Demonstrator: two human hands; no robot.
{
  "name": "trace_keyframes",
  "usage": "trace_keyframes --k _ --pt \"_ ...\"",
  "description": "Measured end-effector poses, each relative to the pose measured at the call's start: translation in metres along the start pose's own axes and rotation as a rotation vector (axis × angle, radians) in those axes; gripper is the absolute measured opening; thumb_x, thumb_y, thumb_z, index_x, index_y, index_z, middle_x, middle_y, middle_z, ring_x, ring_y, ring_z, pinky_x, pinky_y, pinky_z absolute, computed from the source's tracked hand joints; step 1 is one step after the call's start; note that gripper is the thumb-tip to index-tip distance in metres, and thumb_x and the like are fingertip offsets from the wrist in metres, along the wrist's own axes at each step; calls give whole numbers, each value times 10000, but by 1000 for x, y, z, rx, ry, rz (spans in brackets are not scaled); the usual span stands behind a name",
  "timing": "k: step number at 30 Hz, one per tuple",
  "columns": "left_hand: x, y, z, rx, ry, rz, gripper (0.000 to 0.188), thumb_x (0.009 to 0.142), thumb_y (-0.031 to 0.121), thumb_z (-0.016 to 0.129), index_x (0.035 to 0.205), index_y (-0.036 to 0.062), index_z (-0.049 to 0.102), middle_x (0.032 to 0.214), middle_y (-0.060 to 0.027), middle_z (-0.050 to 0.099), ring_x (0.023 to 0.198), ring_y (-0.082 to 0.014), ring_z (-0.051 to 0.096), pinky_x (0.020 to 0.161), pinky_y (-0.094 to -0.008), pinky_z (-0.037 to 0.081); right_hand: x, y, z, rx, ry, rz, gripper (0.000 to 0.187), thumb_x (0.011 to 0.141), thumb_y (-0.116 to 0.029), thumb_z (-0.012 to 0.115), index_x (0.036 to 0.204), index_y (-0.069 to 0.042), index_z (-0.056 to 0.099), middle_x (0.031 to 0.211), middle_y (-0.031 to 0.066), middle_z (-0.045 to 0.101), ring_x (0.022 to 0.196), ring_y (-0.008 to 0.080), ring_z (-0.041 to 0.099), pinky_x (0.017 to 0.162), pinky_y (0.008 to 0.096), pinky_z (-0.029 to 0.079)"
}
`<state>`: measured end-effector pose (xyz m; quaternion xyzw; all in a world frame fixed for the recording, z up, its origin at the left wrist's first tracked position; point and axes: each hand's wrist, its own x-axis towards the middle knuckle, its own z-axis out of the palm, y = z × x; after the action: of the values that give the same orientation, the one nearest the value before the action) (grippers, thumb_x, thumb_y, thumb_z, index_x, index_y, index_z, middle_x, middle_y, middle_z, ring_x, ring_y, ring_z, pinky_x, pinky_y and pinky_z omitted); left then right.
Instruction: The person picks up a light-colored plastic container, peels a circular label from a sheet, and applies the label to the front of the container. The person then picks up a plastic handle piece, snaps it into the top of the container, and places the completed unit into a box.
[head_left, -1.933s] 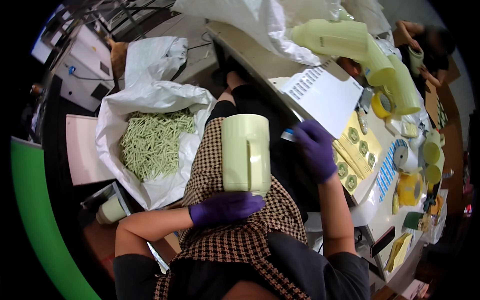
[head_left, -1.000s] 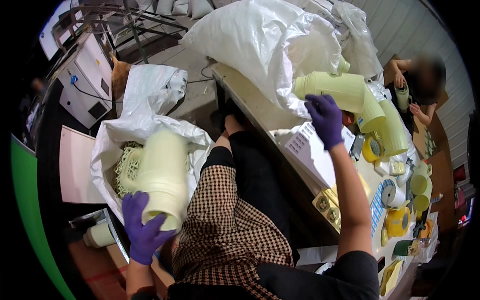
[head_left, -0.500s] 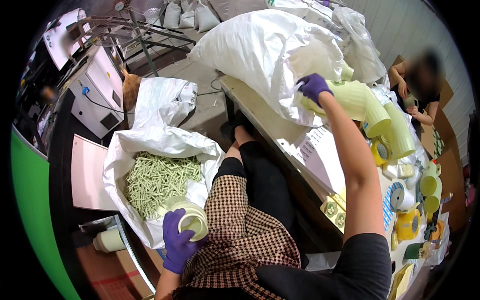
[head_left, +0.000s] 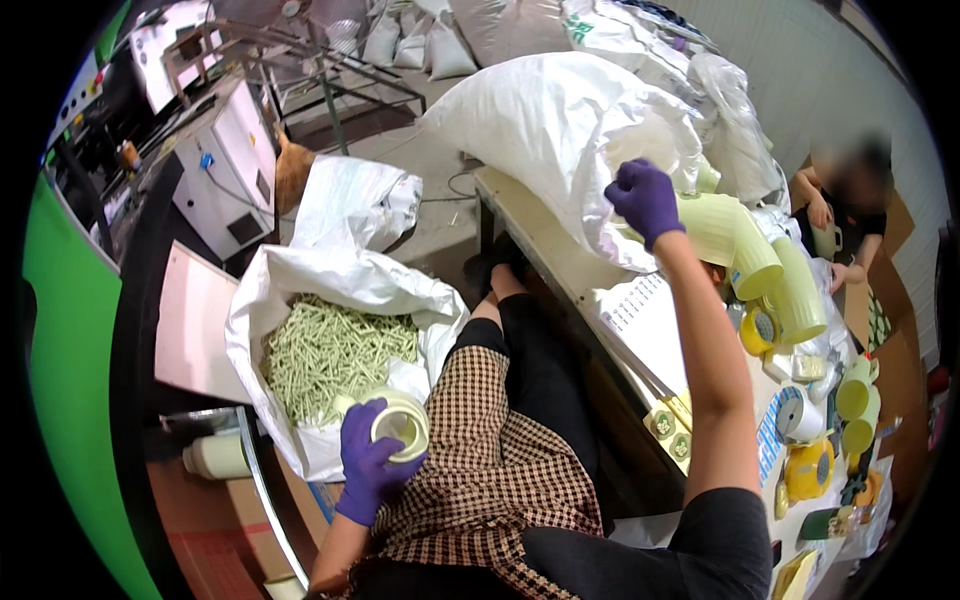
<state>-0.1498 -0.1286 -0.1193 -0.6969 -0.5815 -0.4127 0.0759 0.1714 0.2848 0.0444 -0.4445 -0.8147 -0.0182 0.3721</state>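
My left hand [head_left: 368,465], in a purple glove, is wrapped round a pale green plastic cup [head_left: 421,428], its round mouth tilted up. It is held above the near edge of an open white sack [head_left: 330,268] full of small pale green plastic pieces [head_left: 335,350]. On the table, my gloved right hand [head_left: 645,203] is closed at the mouth of a large white sack [head_left: 540,110], seemingly gripping its edge; the fingertips are hidden. Stacked pale green cups [head_left: 708,230] lie on their sides just right of that hand.
The table [head_left: 545,225] holds papers [head_left: 640,320], tape rolls [head_left: 808,470], and more pale green containers [head_left: 798,310]. A co-worker [head_left: 850,215] sits at the far right holding a container. To the left are a grey-white cabinet [head_left: 225,165] and an open carton [head_left: 215,510].
The view has shifted, moving the scene slightly right. My right hand has turned into a tighter fist at the large sack's mouth. My left hand still holds the cup.
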Motion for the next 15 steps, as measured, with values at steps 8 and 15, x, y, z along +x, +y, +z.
trace_keyframes --k 8,15 --pt "5 1 -11 -13 -42 12 438 547 210 966 822 114 639 1235 -240 645 1135 -458 604 1000 -553 468 -114 -61 32 291 204 7 255 857 -126 779 1106 -108 729 891 90 669 719 210 667 657 355 535" --pt "-2 -5 -5 37 -7 -52 658 574 222 946 1134 79 632 1279 -213 621 1170 -445 596 1017 -538 480 -74 56 16 -373 -24 -128 338 817 -159 743 1150 -218 746 978 67 649 889 276 664 750 425 545"
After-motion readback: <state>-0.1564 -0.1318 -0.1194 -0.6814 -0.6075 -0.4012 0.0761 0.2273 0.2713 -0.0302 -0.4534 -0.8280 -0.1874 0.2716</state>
